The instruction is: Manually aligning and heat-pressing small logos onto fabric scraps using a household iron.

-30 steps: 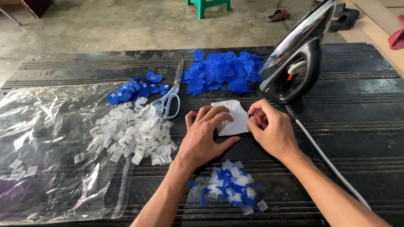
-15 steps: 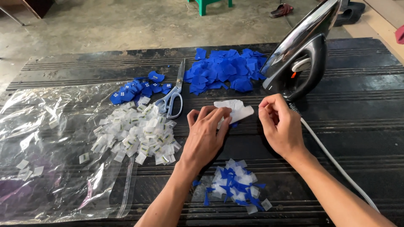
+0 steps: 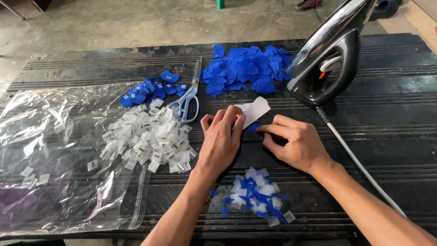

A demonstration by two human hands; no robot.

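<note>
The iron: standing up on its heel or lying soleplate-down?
Standing on its heel. The iron is tipped back with its shiny soleplate raised off the black table, facing up and left; its cord trails toward the camera.

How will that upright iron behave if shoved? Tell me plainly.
The iron stands on its heel, tilted back, so a shove near the top could probably tip it. Its metal plate and bulky body suggest it is heavy. The cord trailing across the table may drag or snag.

Lying flat at the tabletop's left: a clear plastic bag (image 3: 54,155), crinkled, with a few small white labels (image 3: 34,175) on it and a heap of white labels (image 3: 145,139) with tiny coloured marks at its right edge.
</note>
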